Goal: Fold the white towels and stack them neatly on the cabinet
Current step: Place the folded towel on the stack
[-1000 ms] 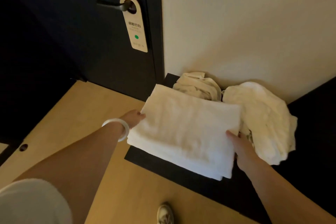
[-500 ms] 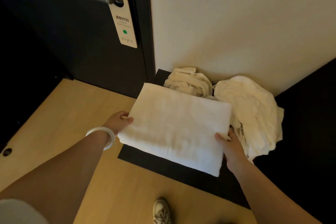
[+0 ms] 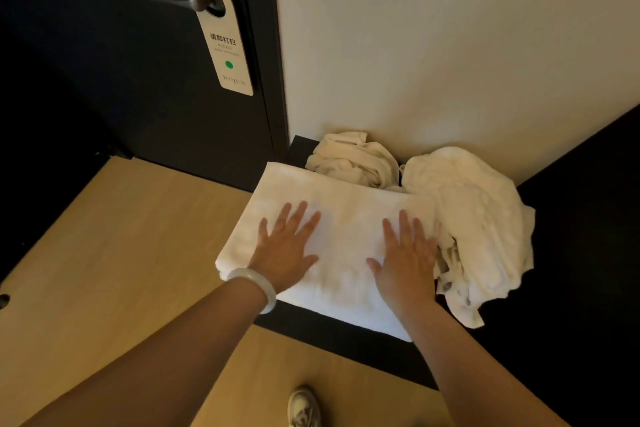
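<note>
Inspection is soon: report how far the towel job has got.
Done: one folded towel lies on the cabinet. In hand: left hand and right hand press it flat. Left: back towel and right towel, both crumpled, need folding and stacking.

I count three towels: one folded towel (image 3: 346, 218), a small crumpled towel (image 3: 353, 159), a big crumpled towel (image 3: 478, 218). I see two hands, left hand (image 3: 287, 250) and right hand (image 3: 407, 263), one bracelet (image 3: 256, 284), one shoe (image 3: 304, 409).
</note>
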The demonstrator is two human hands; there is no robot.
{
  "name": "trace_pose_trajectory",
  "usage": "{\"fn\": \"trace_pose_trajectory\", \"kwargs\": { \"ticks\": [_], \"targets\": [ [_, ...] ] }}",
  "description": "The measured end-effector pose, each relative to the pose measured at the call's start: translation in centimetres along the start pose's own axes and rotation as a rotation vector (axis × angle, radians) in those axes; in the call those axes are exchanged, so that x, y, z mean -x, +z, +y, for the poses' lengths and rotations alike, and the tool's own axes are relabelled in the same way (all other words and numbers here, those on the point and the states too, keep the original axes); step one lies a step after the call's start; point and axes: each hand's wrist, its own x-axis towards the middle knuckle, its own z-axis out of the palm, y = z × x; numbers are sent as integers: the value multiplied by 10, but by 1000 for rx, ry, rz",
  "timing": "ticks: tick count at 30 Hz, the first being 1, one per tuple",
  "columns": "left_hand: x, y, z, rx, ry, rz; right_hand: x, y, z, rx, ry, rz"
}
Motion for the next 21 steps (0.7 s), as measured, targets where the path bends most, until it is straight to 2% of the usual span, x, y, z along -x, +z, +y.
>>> {"fn": "trace_pose_trajectory", "kwargs": {
  "ticks": [2, 4, 8, 11, 13, 16, 18, 21],
  "targets": [
    [-2, 12, 6, -25, 18, -146, 1, 12, 9, 34, 1, -168],
    [-3, 21, 6, -78, 8, -223, 4, 18, 24, 36, -34, -238],
    [-12, 16, 13, -78, -35, -306, -3, 10, 42, -13, -91, -327],
    [-16, 4, 35, -29, -76, -292, -14, -8, 54, -136, -75, -281],
    [-15, 0, 57, 11, -35, -222, -16, -20, 72, -278, 21, -198],
    [-18, -3, 104, 51, 75, -111, -21, -35, 119, -466, 261, -126],
    [-25, -5, 138, 100, 105, -68, -30, -41, 153, -500, 404, -141],
    [-45, -6, 182, 110, 131, -28, -53, -44, 189, -501, 535, -254]
  ]
}}
